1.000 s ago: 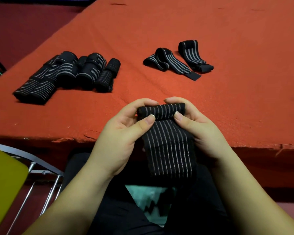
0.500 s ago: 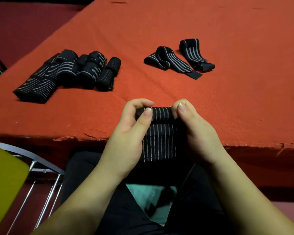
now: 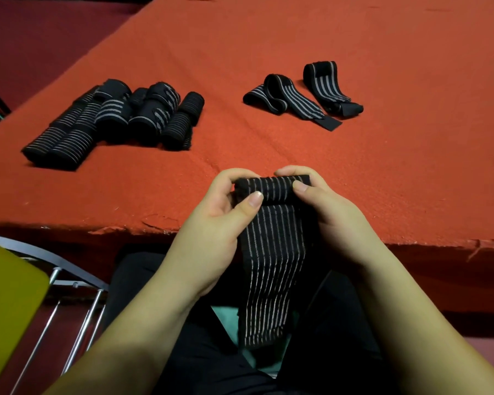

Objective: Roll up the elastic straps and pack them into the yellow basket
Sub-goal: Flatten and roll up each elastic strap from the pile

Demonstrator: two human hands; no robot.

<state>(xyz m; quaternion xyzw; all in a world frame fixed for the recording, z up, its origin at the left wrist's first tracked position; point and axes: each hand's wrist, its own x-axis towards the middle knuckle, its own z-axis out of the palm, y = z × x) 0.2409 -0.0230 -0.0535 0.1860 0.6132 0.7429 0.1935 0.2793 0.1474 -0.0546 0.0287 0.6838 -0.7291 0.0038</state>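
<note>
The elastic strap (image 3: 271, 252) is pinched at its rolled top end between the left hand (image 3: 211, 232) and the right hand (image 3: 334, 220), both clamped on the roll just above the red felt table (image 3: 382, 172) edge. Below the grip, its ribbed black-and-grey tail hangs loose toward the lap. If thumb pressure were eased, the springy coil could be expected to unwind or skew.

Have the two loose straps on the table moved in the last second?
No. The loose straps lie in the same spot on the red table, right of the rolled pile.
</note>
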